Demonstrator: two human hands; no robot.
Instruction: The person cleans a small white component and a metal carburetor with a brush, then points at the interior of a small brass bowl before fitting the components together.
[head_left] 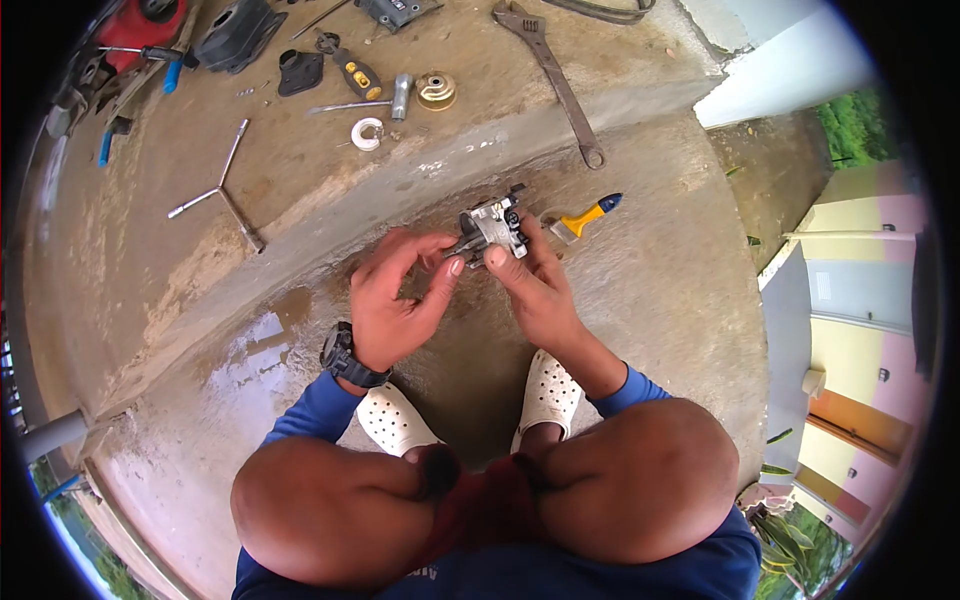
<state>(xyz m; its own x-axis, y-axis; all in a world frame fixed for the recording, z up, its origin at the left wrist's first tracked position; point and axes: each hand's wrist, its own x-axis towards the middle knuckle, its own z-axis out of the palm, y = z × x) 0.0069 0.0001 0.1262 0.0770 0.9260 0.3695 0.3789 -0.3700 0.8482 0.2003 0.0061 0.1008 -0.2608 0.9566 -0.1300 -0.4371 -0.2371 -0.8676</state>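
A small metal carburetor (497,228) with black fittings is held up over the wet concrete, in front of my white clogs. My right hand (540,280) grips it from the right, thumb on its near face and fingers behind. From the left, my left hand (400,285) comes in with thumb and forefinger pinched on a slim dark piece (466,243) at the carburetor's side. I cannot tell whether that piece is part of the carburetor. Just right of my right fingers lies a yellow-handled paintbrush (588,217) with a blue tip.
On the raised concrete ledge (310,180) lie a Y-shaped socket wrench (222,190), an adjustable wrench (552,85), a T-handle wrench (401,97), a yellow-and-black screwdriver (358,76), a white ring (367,134) and a brass-coloured round cup (436,91). Black housings (238,35) stand farther back.
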